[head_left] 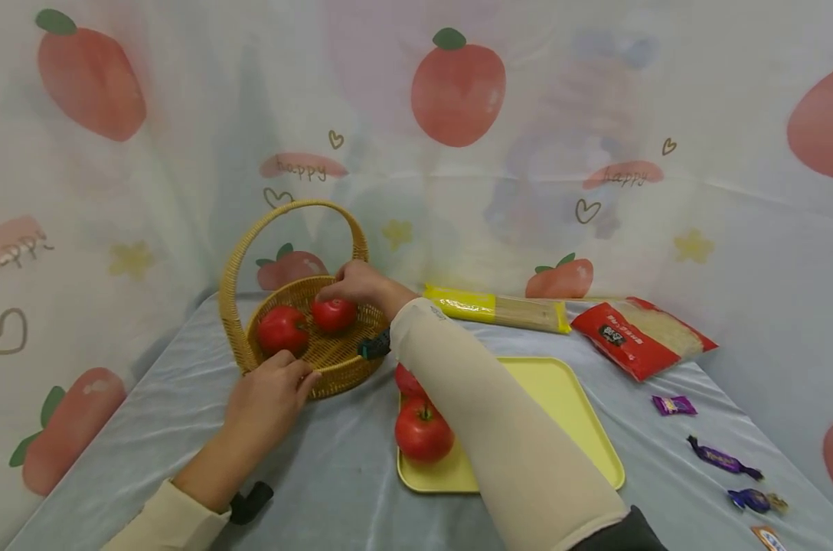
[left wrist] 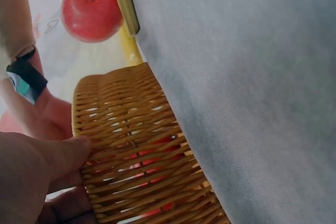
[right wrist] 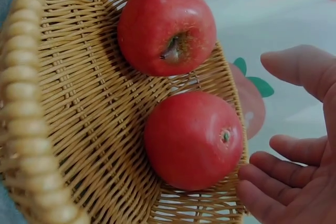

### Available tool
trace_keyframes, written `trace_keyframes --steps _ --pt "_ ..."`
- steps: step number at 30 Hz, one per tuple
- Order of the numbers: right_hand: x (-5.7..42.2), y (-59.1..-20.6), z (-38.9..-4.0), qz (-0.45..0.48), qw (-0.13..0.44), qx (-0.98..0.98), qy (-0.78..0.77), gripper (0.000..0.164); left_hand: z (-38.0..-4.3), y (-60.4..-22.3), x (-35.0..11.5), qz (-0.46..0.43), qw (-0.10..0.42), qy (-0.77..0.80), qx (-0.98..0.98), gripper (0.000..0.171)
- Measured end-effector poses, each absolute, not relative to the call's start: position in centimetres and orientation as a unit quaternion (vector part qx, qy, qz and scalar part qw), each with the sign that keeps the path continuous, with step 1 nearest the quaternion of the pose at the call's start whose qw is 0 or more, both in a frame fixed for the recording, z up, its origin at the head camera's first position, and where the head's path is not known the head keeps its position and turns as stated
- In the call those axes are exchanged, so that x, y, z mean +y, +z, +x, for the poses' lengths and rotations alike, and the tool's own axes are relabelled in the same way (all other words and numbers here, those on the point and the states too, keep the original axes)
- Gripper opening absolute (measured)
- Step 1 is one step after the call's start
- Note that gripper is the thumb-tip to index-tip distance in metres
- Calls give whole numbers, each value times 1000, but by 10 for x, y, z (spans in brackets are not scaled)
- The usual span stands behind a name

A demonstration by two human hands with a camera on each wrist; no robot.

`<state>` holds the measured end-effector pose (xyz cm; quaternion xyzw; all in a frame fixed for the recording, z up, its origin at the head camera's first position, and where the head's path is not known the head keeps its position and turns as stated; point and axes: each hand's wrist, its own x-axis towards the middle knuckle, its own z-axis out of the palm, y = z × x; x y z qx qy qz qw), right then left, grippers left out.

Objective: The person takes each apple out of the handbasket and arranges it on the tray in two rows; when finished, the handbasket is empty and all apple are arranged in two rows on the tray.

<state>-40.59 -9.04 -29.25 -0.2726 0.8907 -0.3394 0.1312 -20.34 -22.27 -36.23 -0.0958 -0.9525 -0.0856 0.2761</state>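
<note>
The yellow wicker basket has a tall arched handle and holds two red apples, one on the left and one on the right. My left hand pinches its front rim, thumb against the weave in the left wrist view. Over the basket's far side is my right hand, close to the right apple. Its fingers are spread and hold nothing in the right wrist view, where the lower apple lies near the fingertips.
Right of the basket lies a yellow tray bearing red fruit, partly covered by my right sleeve. Behind are a pack of noodles and a red bag. Several wrapped candies lie along the right edge. A printed curtain hangs behind.
</note>
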Motion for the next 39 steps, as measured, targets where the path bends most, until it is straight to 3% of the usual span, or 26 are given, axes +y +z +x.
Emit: trace_keyframes --steps 6,14,18,30,36,39 --pt "-102 -296 -408 -268 130 905 -303 53 -202 -361 -222 -100 282 -84 -951 18" --pt "-107 -303 -412 -249 143 905 -313 36 -203 -364 -218 -100 286 -85 -949 17" --pt "-111 -305 -417 -245 149 916 -280 38 -205 -364 -216 -97 289 -85 -949 16" --pt "-125 -308 -419 -324 100 929 -148 23 -202 -364 -219 -104 311 -79 -941 17" --pt "-127 -310 -419 -346 98 927 -104 38 -201 -366 -221 -103 311 -81 -941 19" --pt "-126 -311 -420 -356 96 926 -87 30 -202 -366 -221 -104 315 -80 -940 21"
